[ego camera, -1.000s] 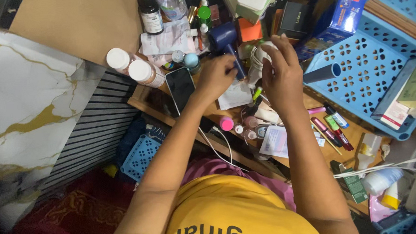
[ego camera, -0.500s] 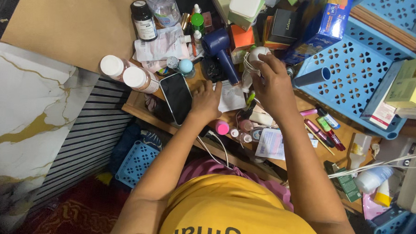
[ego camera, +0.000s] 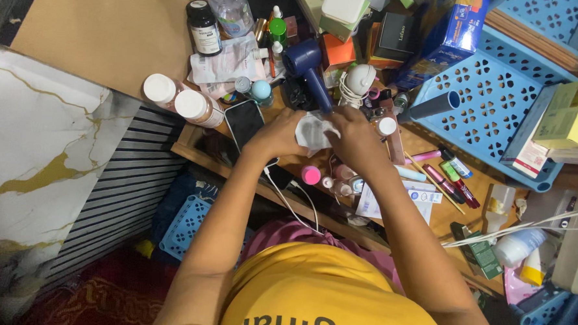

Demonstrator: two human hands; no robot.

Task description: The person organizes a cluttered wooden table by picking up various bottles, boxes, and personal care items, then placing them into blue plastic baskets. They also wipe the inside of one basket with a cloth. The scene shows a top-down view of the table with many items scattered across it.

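Note:
My left hand [ego camera: 278, 134] and my right hand [ego camera: 353, 138] meet over the cluttered wooden table [ego camera: 462, 212], both closed on a crumpled white paper [ego camera: 313, 132] held between them. A black phone [ego camera: 244, 123] lies face up just left of my left hand. Behind the hands stand a dark blue hair dryer [ego camera: 307, 68] and a small white device wrapped in its cord [ego camera: 357, 81]. A pink-capped little bottle [ego camera: 311, 175] and other small bottles lie below the hands near the table's front edge.
Two white-capped jars [ego camera: 178, 98] and a dark bottle [ego camera: 204, 27] sit at the left. A blue perforated basket [ego camera: 499, 107] with a blue tube [ego camera: 437, 105] and boxes fills the right. Pens and markers [ego camera: 454, 179] lie right of my hands. A white cable [ego camera: 293, 205] hangs off the front edge.
My right hand came down from the white corded device. My left hand moved off the table by the phone. Both now grip the white paper, lifted and crumpled between them.

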